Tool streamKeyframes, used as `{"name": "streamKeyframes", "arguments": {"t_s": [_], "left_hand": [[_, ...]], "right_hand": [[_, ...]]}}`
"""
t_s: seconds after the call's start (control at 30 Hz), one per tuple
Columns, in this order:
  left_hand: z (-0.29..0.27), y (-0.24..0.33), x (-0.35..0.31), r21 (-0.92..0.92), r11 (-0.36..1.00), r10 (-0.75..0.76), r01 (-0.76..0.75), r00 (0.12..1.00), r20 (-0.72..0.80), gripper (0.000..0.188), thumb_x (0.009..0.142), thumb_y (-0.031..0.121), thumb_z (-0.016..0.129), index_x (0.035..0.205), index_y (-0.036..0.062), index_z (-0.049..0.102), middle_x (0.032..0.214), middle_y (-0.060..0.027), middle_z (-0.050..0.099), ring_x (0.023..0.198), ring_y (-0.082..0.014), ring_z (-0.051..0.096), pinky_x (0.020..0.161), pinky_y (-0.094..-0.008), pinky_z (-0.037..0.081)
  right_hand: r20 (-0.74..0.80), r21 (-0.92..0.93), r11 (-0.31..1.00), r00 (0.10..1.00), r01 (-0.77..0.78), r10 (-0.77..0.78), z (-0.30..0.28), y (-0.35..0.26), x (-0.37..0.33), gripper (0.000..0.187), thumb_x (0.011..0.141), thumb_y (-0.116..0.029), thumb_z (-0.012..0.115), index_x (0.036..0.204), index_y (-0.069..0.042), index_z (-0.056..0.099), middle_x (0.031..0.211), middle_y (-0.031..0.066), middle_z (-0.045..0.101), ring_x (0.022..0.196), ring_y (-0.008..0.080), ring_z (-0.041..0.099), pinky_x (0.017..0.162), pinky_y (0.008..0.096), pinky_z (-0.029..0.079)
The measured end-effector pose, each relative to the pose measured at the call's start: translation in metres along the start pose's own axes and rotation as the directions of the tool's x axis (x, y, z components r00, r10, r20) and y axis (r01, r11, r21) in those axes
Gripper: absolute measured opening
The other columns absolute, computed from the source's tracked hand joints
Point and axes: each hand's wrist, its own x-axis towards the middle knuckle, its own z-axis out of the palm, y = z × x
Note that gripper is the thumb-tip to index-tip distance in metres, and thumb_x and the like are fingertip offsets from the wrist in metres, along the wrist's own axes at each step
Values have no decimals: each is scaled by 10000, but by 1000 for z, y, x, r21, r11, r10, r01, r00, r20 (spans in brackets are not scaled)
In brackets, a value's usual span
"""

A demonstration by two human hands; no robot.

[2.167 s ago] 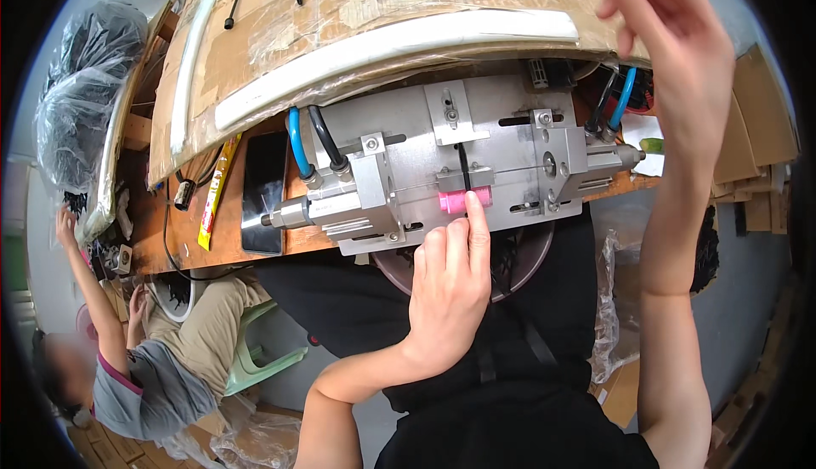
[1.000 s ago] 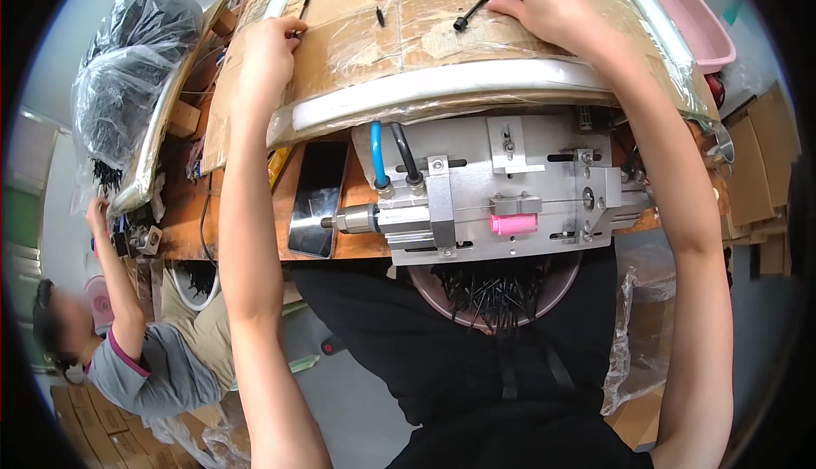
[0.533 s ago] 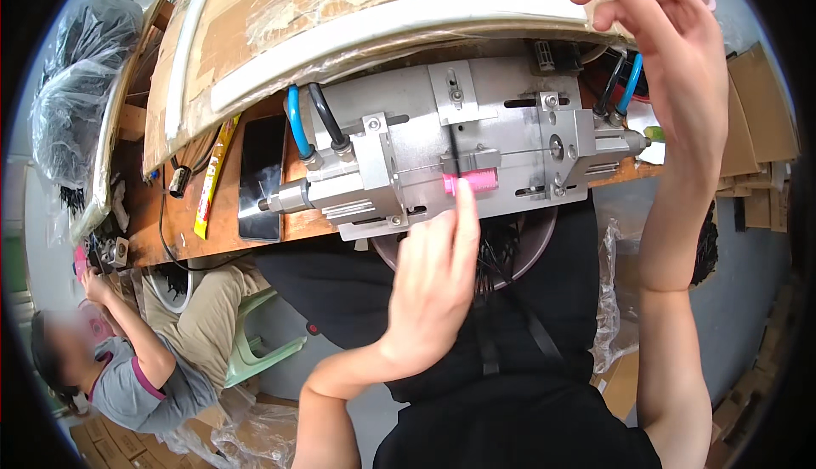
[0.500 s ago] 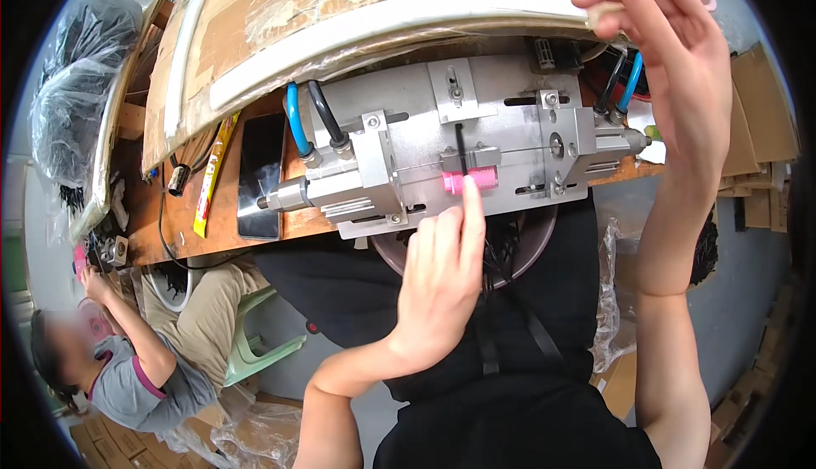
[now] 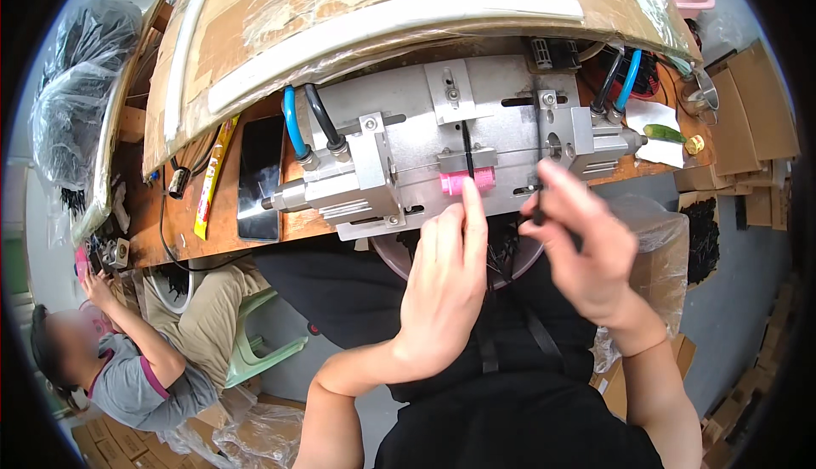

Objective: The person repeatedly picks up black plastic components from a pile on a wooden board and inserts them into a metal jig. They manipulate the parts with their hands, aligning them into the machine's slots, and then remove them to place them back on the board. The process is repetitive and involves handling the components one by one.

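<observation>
A metal fixture (image 5: 357, 87) with two end cylinders lies at the table's near edge. At its middle sits a pink ribbed piece (image 5: 453, 183), with a thin black strip (image 5: 467, 139) running across it. My left hand (image 5: 444, 286) comes from below, its index finger stretched so that the tip touches the pink piece by the strip's near end; the other fingers bend loosely. Right of it, my right hand (image 5: 591, 257), blurred by motion, pinches another thin black strip (image 5: 538, 206) between thumb and fingers, over the fixture's near right edge.
Cardboard (image 5: 280, 36) covers a raised shelf behind the fixture. Blue and black hoses (image 5: 294, 121) rise from both ends. Left lie a phone (image 5: 260, 180) and a yellow packet (image 5: 214, 182). A tub of black strips (image 5: 391, 257) sits below; a co-worker (image 5: 153, 375) sits at left.
My right hand has come down and left from the upper right, bringing a black strip near the fixture. My left hand has hardly moved.
</observation>
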Motion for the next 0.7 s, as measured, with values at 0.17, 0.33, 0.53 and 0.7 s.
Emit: {"name": "streamKeyframes", "arguments": {"t_s": [0.17,0.33,0.53,0.7], "left_hand": [[-25,5,-19,-146,988,-57,46,996,-74,741,718,-142,641,1411,-63,390,1081,-151,523,922,-278,517,816,-354,454],[-34,0,-34,-154,981,-130,117,989,-75,690,712,-160,640,1370,-72,452,1073,-153,531,912,-276,524,786,-345,474],[-60,-72,-34,-108,848,-498,519,711,-496,480,859,-64,579,1327,32,533,1036,-139,477,924,-294,517,836,-380,455],[-30,-187,-30,164,889,-345,427,861,-373,633,814,23,657,1399,21,418,1259,-273,447,1182,-421,433,1016,-439,360]], "right_hand": [[123,-23,1000,992,5,-2,30,4,-21,625,713,86,718,1305,74,518,815,121,610,649,223,571,604,343,487],[208,-24,1000,978,-18,23,41,6,-17,610,743,66,704,1322,60,511,706,111,538,619,229,540,586,355,462],[324,-76,993,939,-94,114,12,-10,3,637,733,-50,767,1316,37,527,775,119,591,672,246,581,611,350,477],[170,-136,989,985,61,-37,-3,-26,52,473,711,-63,799,1152,18,648,842,119,667,639,202,604,552,306,475]]}}
